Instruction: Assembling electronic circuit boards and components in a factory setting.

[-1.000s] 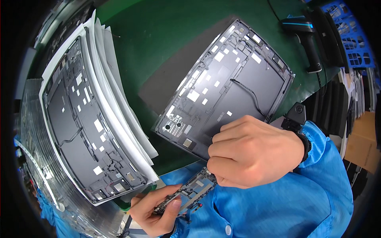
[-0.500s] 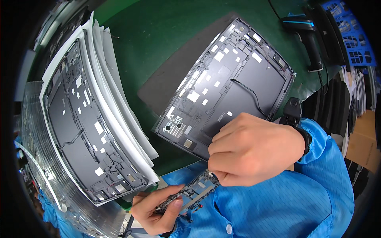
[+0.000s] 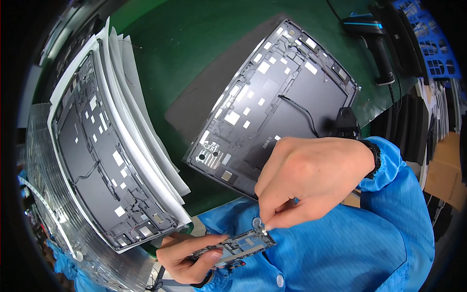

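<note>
I have the green table (image 3: 160, 63) spread across my view, and the wearer's blue smock (image 3: 335, 248) fills the lower right. At left, one grey device housing (image 3: 70, 155) lies on a stack of white sheets (image 3: 127, 104); a second grey housing (image 3: 316, 92) sits slanted at the centre, over part of a dark mat (image 3: 194, 100).

My right hand (image 3: 311, 180) is over that second housing's near edge, thumb and finger brought together at the board's upper right corner. I can't tell whether they pinch the board itself or something tiny on it. My left hand (image 3: 185, 258) grasps the board's left end, thumb across its face, fingers along the upper edge.

The circuit board (image 3: 245, 246) is in front of the smock, populated face towards me. Its long axis climbs gently from lower left to upper right, and its free end points right, out beyond the left grip and just below the right hand.
</note>
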Available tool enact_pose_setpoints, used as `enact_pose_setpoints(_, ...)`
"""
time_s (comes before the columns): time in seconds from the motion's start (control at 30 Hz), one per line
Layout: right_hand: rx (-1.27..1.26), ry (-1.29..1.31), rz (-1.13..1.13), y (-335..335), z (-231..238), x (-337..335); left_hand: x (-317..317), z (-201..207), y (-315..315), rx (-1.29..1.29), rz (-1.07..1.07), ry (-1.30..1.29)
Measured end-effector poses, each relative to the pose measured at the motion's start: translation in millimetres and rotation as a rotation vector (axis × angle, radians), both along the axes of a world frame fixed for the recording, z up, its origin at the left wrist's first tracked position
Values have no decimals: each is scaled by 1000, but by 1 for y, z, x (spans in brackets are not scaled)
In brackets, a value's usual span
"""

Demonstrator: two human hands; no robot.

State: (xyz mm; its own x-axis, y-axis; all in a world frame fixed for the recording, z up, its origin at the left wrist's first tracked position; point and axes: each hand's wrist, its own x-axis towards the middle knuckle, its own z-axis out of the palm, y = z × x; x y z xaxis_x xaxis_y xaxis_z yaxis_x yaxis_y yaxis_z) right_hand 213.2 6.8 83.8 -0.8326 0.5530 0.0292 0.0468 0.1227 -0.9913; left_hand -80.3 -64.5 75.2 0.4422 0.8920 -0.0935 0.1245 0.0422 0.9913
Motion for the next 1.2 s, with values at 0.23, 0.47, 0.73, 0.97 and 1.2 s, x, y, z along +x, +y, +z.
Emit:
enact_pose_setpoints(0.23,-1,23,24,-3,-1,0,-2,-3,-6,2,-37,-5)
enact_pose_setpoints(0.47,-22,-33,-15,-8,-2,9,8,-5,-12,-81,38,2)
enact_pose_setpoints(0.73,368,-232,-980,-1,13,41,77,6,-24,12,70,-158)
enact_pose_setpoints(0.97,336,-570,-1391,-14,-16,114,87,13,-20,521,271,498)
enact_pose_setpoints(1.2,-157,-277,-1246,-2,-8,113,98,-6,-21,442,350,486)
